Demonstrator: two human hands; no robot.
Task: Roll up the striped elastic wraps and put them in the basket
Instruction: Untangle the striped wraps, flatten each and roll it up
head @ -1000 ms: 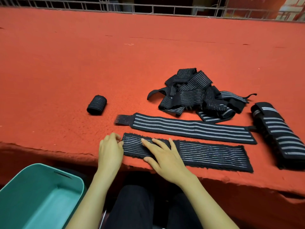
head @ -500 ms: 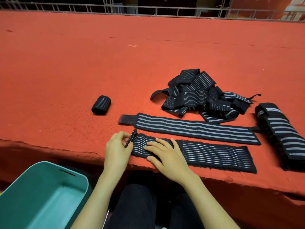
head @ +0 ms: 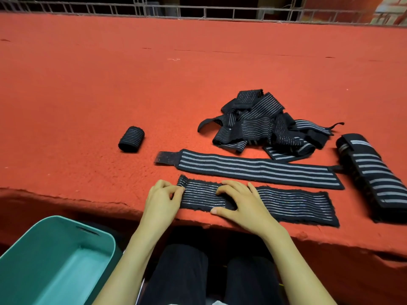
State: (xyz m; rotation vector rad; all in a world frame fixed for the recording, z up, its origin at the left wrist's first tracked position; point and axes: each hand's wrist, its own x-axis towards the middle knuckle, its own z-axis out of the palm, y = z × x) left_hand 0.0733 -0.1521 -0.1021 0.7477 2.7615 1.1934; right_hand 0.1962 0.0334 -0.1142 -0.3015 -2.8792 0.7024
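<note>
A black striped elastic wrap (head: pixel 293 203) lies flat along the near edge of the red table. Its left end is curled into a small roll, and my left hand (head: pixel 160 201) pinches that roll. My right hand (head: pixel 240 201) rests on the wrap just right of it, with its fingers bent down on the fabric and its thumb at the near edge. A second flat wrap (head: pixel 253 168) lies parallel behind. One finished roll (head: pixel 131 139) sits further left. The teal basket (head: pixel 97 241) stands below the table at lower left and holds nothing visible.
A tangled heap of several wraps (head: pixel 264 124) lies behind the flat ones. A broad folded wrap (head: pixel 372 172) rests at the right edge. The red table surface (head: pixel 110 73) stretches far back to a metal railing (head: pixel 198 12). My knees are under the table edge.
The wrap's left end, flat one second ago, was lifted and is now folded over into a first small roll. My right hand's fingers have bent on the fabric.
</note>
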